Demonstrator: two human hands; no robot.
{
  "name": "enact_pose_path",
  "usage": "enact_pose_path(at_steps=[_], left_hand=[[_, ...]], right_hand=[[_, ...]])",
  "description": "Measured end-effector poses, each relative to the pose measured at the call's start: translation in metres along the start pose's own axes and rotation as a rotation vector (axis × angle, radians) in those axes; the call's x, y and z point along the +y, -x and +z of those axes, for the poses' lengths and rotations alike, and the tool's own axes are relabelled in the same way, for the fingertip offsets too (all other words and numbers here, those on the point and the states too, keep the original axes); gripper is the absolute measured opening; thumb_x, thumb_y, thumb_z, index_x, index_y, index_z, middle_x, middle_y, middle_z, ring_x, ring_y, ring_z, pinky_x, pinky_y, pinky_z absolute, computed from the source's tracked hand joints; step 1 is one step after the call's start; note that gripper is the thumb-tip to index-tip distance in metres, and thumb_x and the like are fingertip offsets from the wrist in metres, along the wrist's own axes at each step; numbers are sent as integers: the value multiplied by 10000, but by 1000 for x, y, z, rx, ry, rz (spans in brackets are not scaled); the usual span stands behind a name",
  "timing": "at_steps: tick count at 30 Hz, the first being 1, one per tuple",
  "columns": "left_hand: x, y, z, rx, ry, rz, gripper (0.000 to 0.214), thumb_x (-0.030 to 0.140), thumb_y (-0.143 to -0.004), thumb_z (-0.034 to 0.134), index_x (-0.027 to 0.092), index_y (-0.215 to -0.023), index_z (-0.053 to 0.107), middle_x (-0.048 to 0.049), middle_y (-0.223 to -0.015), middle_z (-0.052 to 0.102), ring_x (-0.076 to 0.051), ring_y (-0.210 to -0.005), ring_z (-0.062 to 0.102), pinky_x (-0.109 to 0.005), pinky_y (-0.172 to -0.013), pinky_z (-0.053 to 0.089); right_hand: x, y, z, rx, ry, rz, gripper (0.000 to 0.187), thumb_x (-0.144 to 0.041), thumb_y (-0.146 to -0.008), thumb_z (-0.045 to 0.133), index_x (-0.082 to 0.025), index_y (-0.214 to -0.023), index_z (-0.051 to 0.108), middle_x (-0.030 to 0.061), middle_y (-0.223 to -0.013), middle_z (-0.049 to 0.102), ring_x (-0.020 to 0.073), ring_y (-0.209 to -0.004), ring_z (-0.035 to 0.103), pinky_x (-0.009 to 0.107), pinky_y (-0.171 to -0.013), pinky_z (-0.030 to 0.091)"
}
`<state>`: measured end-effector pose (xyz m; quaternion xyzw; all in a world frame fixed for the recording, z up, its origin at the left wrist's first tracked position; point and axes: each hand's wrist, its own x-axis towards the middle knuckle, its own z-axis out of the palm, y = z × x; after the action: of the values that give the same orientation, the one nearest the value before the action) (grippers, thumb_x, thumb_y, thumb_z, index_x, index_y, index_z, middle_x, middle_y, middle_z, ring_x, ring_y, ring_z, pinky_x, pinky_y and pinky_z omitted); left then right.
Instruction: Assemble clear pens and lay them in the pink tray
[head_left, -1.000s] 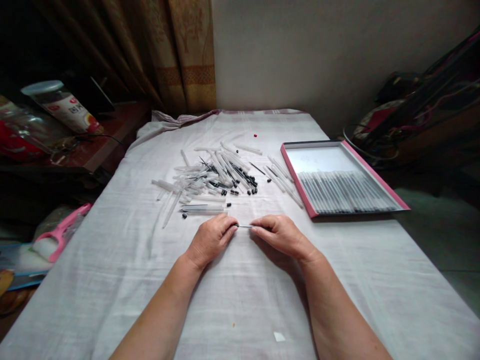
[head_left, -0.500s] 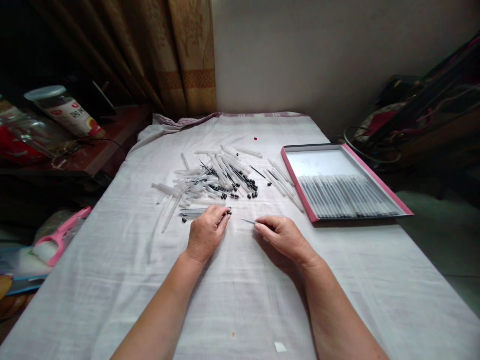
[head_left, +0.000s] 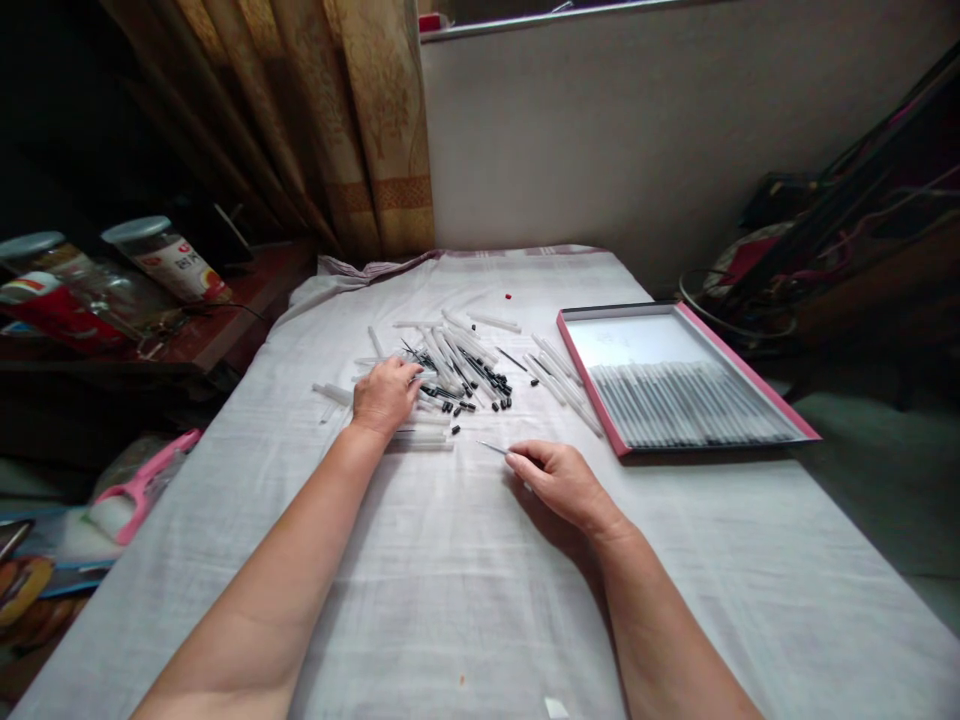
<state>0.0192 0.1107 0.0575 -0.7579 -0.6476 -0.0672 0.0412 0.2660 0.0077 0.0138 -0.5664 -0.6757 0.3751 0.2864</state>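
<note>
My right hand (head_left: 559, 480) pinches a thin pen refill (head_left: 491, 446) between thumb and fingertips, its fine tip pointing left, just above the cloth. My left hand (head_left: 386, 395) reaches over the left side of a loose pile of translucent pen barrels (head_left: 446, 360), fingers a little apart; nothing clearly shows in them. Dark refills (head_left: 480, 372) and small black caps (head_left: 505, 403) lie among the barrels. Several clear barrels (head_left: 424, 440) lie in a row just right of my left wrist, with one black cap (head_left: 455, 429) beside them.
A pink-edged box (head_left: 615, 435) at the right holds a row of assembled pens (head_left: 690, 405). Several barrels (head_left: 559, 380) lie against its left side. A red cap (head_left: 508, 296) lies farther back. Jars (head_left: 169, 260) stand on a side table; pink-handled scissors (head_left: 142, 490) lie at the left.
My left hand has moved left and away from me, from the near row onto the pile. My right hand keeps the refill in nearly the same place. The view has tilted up slightly.
</note>
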Motion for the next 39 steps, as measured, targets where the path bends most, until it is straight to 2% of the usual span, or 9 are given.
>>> enact_pose_path(at_steps=[4, 10, 13, 16, 18, 22, 26, 30, 39], left_hand=[[1, -18, 2, -87, -113, 90, 219, 322, -884, 569, 236, -1027, 710, -84, -1079, 666, -263, -1031, 614, -326, -790, 484], [7, -21, 9, -87, -149, 166, 209, 204, -896, 502, 170, -930, 705, -139, -965, 690, -289, -982, 625, -353, -772, 478], [7, -19, 8, -59, -144, 188, 239, 145, -897, 458, 149, -957, 688, -154, -930, 690, -290, -945, 634, -363, -771, 473], [9, -11, 3, -14, -133, 185, 255, 169, -906, 455, 152, -1059, 658, -156, -974, 681, -287, -946, 631, -364, -775, 473], [11, 2, -1, 37, -72, 190, 267, 216, -921, 458, 182, -1121, 634, -135, -1037, 670, -265, -961, 628, -348, -789, 476], [19, 42, 4, 180, 394, 256, 216, 223, -929, 458, 207, -1052, 634, -72, -1032, 677, -202, -973, 632, -307, -858, 478], [29, 80, 17, 109, 734, 141, 194, 243, -936, 468, 208, -1054, 618, -34, -954, 696, -160, -853, 655, -268, -780, 499], [34, 98, 26, 111, 833, 66, 188, 291, -896, 558, 197, -1032, 648, -38, -920, 668, -148, -804, 633, -232, -695, 504], [34, 107, 34, 68, 941, 40, 204, 281, -878, 565, 211, -1019, 695, -50, -956, 633, -134, -805, 625, -200, -641, 511]], right_hand=[[2, 0, 0, 3, -18, 0, 274, -370, -855, 517, -207, -848, 738, 29, -825, 749, 197, -786, 673, 286, -737, 469], [-3, -1, -2, -18, 2, 7, 288, -376, -858, 504, -199, -813, 728, 25, -767, 730, 187, -747, 652, 266, -678, 450], [-4, 0, -3, -16, 11, 6, 288, -372, -859, 504, -201, -816, 732, 26, -774, 730, 188, -744, 650, 268, -677, 452], [-4, 0, -3, -5, -9, 2, 291, -376, -859, 506, -199, -823, 734, 27, -757, 727, 187, -725, 652, 271, -676, 466], [-3, -1, -2, 16, -36, -3, 296, -380, -856, 506, -195, -830, 736, 29, -741, 725, 190, -715, 656, 273, -669, 475], [-1, -2, 1, 60, -84, -22, 288, -375, -846, 516, -188, -829, 734, 38, -765, 733, 193, -730, 666, 277, -680, 485], [-2, -1, 5, 47, -131, -32, 292, -381, -846, 521, -177, -850, 731, 41, -746, 723, 187, -700, 660, 272, -646, 493], [-6, 1, 8, 25, -174, -69, 293, -382, -855, 528, -170, -868, 729, 36, -755, 721, 174, -698, 657, 260, -639, 496], [-12, 2, 7, 4, -57, -86, 270, -352, -856, 529, -186, -850, 742, 47, -803, 748, 197, -754, 676, 282, -693, 502]])
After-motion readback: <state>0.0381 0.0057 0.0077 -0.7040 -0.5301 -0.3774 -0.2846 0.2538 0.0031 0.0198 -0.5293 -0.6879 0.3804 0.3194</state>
